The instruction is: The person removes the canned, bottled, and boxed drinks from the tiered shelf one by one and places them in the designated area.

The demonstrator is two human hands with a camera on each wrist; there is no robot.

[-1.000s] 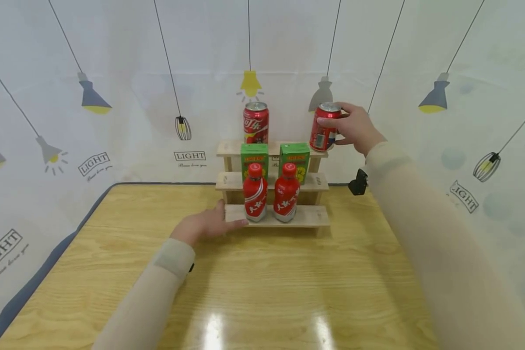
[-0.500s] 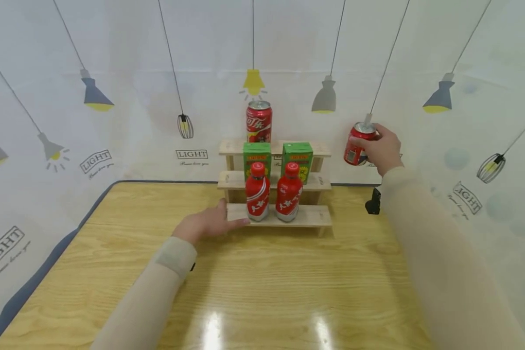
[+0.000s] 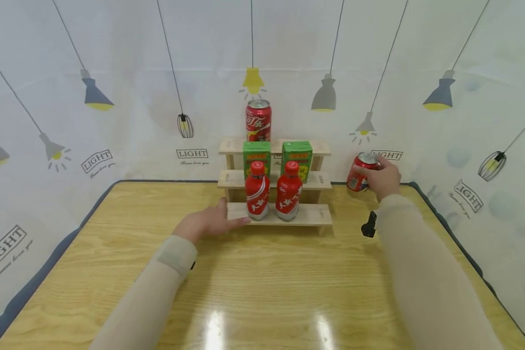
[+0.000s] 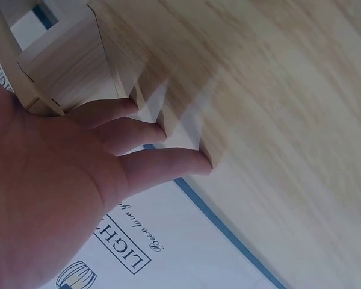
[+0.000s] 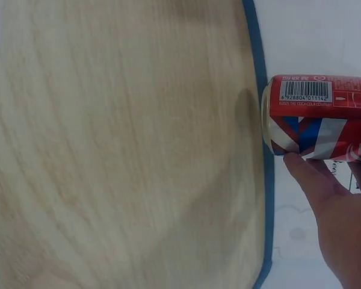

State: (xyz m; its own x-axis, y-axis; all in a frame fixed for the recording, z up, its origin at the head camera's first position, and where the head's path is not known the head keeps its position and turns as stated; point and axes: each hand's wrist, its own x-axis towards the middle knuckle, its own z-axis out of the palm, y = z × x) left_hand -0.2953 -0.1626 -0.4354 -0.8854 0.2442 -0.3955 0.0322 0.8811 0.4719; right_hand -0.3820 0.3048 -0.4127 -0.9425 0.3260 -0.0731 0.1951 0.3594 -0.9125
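Observation:
My right hand (image 3: 386, 179) grips a red Coca-Cola can (image 3: 357, 178) to the right of a three-step wooden rack (image 3: 317, 214). In the right wrist view the can's (image 5: 325, 96) barcode side shows, its base near the table's back edge; whether it touches the table I cannot tell. At the rack's lowest step rests my left hand (image 3: 207, 221), thumb along the front and fingers straight. Those fingers (image 4: 162, 165) touch the tabletop in the left wrist view. A second red can (image 3: 258, 121) stands on the top step, two green drink cartons (image 3: 298, 153) on the middle, two red bottles (image 3: 288, 194) below.
The wooden table (image 3: 271, 287) runs up to a white wall covering (image 3: 135, 87) printed with hanging lamps. A dark blue strip edges the tabletop. A black camera mount (image 3: 369, 225) sits below my right wrist.
The can in my right hand has left the right end of the top step, moving right and then down toward the table's back. My left hand has stayed at the rack.

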